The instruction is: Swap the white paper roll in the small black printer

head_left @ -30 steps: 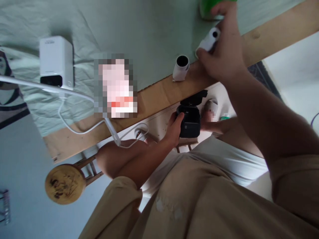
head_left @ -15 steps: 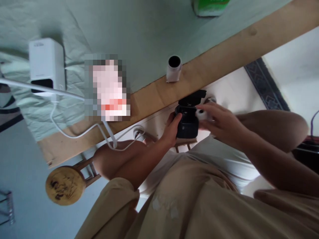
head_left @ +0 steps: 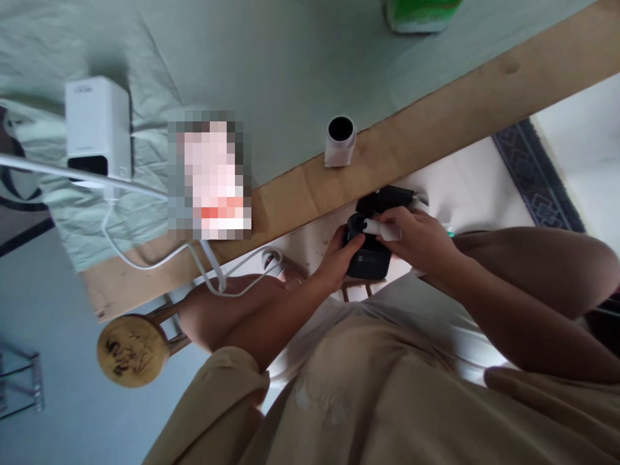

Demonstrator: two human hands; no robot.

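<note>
a: below the table edge, what do i have?
b: left hand (head_left: 339, 258) grips the matte black case (head_left: 369, 258), lid open; right hand (head_left: 416, 236) pinches a smooth white cylinder (head_left: 380, 228) at its mouth, seemingly not yet seated. farther off, another white cylinder (head_left: 340, 141) stands on the wooden table (head_left: 460, 103).

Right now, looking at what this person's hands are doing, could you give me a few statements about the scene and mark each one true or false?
1. The left hand grips a black case with its lid open. True.
2. The right hand is empty. False: it holds a small white cylinder at the case's opening.
3. Another white cylinder stands upright on the wooden board. True.
4. The white box on the green cloth has no cable. False: a white cable runs from beside it.
5. A round wooden stool stands on the floor. True.
</note>
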